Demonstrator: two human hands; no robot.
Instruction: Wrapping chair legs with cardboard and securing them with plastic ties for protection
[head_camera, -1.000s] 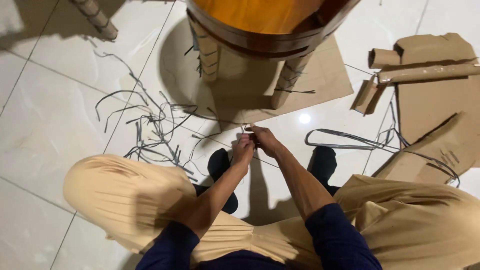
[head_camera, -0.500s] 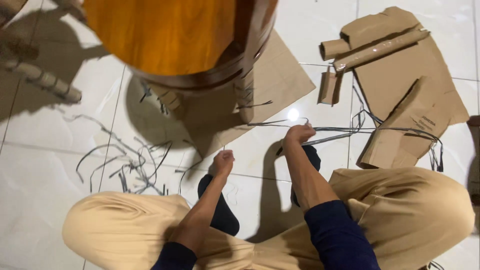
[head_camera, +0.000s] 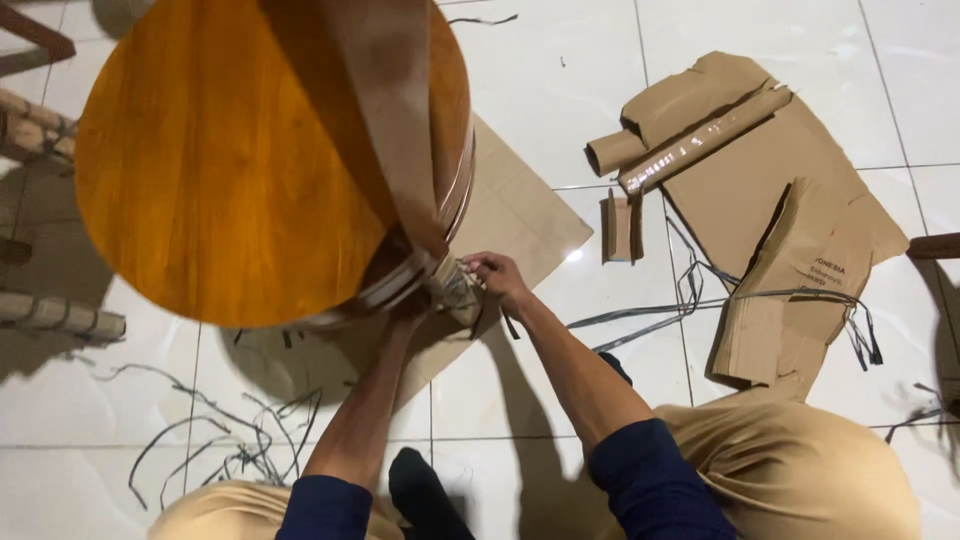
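Gripping the paper-wrapped table leg (head_camera: 455, 285) just under the round wooden tabletop's (head_camera: 230, 160) lower edge at frame centre, the right hand (head_camera: 497, 275) stays clenched while the left hand (head_camera: 408, 310) is hidden there, with open tile floor (head_camera: 520, 400) below.

Your hands (head_camera: 497, 272) are sitting under the table (head_camera: 230, 170) edge; cardboard (head_camera: 760, 210) lying right, straps (head_camera: 215, 445) lying left.

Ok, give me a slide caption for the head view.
Seated on tiles, right hand and left hand work wrapping under a round wooden table, cardboard scraps nearby.
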